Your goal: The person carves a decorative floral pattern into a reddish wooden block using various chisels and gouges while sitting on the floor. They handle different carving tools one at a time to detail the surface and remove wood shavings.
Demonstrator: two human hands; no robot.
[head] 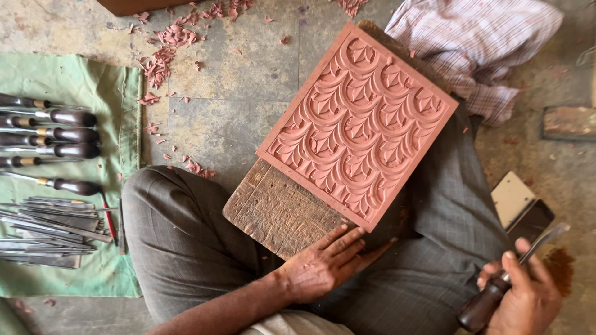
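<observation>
A reddish carved panel (359, 121) with a repeated leaf-and-arc relief lies tilted on a worn wooden board (273, 211), which rests across my lap. My left hand (326, 263) lies flat, fingers spread, on the board's near edge, touching the panel's lower corner. My right hand (524, 294) at the lower right grips a chisel (506, 279) by its dark wooden handle. The metal blade points up and right, away from the panel.
A green cloth (127, 99) at the left holds dark-handled chisels (59, 133) and a pile of metal tools (49, 226). Reddish wood chips (164, 53) litter the stone floor. A checked cloth (478, 43) lies top right, a flat sharpening block (518, 205) at right.
</observation>
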